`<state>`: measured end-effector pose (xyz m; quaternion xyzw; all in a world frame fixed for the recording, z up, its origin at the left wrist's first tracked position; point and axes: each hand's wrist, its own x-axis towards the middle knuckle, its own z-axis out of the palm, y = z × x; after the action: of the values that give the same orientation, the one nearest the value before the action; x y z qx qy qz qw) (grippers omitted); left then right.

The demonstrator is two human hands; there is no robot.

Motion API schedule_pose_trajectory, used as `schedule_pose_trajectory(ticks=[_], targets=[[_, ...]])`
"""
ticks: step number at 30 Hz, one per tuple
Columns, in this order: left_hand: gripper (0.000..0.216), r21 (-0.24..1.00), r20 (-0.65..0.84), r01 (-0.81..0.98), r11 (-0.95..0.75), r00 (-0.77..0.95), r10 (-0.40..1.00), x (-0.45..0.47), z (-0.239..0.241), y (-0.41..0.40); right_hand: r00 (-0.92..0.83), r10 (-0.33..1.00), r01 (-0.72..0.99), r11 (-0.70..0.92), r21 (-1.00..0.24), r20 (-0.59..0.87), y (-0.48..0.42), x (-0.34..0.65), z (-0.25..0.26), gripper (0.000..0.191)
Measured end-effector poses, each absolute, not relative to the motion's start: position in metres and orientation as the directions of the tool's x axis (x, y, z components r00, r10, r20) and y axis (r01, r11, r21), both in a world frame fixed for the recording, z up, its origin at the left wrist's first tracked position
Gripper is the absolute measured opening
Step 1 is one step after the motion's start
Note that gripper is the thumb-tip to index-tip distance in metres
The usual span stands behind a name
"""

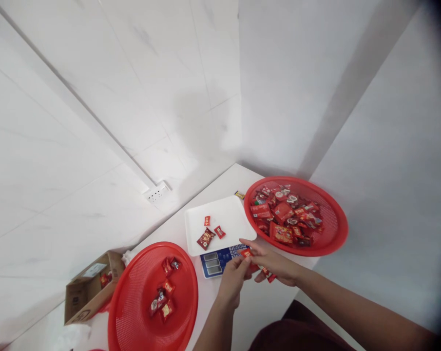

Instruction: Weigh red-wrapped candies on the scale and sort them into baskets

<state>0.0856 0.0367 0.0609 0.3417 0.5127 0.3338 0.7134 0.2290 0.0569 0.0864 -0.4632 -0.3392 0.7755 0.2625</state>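
My left hand (pixel 235 278) and my right hand (pixel 275 263) meet just in front of the scale's blue panel (pixel 220 260). Both pinch small red candy packets (pixel 255 265); one red wrapper sticks out under the right palm. The scale's white tray (pixel 227 214) carries three red packets (pixel 206 238). To the right a red mesh basket (pixel 333 229) is heaped with several red candy packets (pixel 286 214). A second red basket (pixel 132 312) at the left holds several packets (pixel 163 295).
A cardboard box (pixel 88 287) with something red inside sits left of the near basket. A wall socket (pixel 156 192) is on the tiled wall behind. A small yellow-wrapped item (pixel 239 194) lies behind the tray. The white table (pixel 257 302) ends near my body.
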Motion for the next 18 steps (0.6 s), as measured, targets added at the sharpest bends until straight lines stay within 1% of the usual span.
schedule_pose_trajectory(ticks=[4, 7, 9, 11, 15, 18], targets=[[0.032, 0.826, -0.485, -0.212, 0.523, 0.206, 0.850, 0.085, 0.069, 0.037, -0.477, 0.712, -0.062, -0.613, -0.788, -0.516, 0.058, 0.226, 0.089, 0.067], [0.031, 0.835, -0.445, -0.260, 0.485, 0.200, 0.873, 0.081, 0.074, 0.041, -0.474, 0.714, -0.035, -0.601, -0.799, -0.516, 0.060, 0.225, 0.091, 0.058], [0.031, 0.848, -0.433, -0.242, 0.472, 0.199, 0.879, 0.080, 0.076, 0.042, -0.468, 0.726, -0.007, -0.573, -0.820, -0.504, 0.062, 0.225, 0.092, 0.047], [0.032, 0.868, -0.435, -0.183, 0.461, 0.165, 0.885, 0.080, 0.077, 0.043, -0.460, 0.747, 0.037, -0.525, -0.850, -0.481, 0.064, 0.226, 0.094, 0.040], [0.031, 0.926, -0.367, -0.095, 0.366, 0.007, 0.930, 0.084, 0.078, 0.045, -0.433, 0.757, 0.213, -0.441, -0.872, -0.489, 0.065, 0.229, 0.101, 0.032], [0.031, 0.944, -0.320, -0.084, 0.319, -0.007, 0.947, 0.085, 0.079, 0.047, -0.415, 0.758, 0.299, -0.408, -0.863, -0.503, 0.066, 0.230, 0.106, 0.028]])
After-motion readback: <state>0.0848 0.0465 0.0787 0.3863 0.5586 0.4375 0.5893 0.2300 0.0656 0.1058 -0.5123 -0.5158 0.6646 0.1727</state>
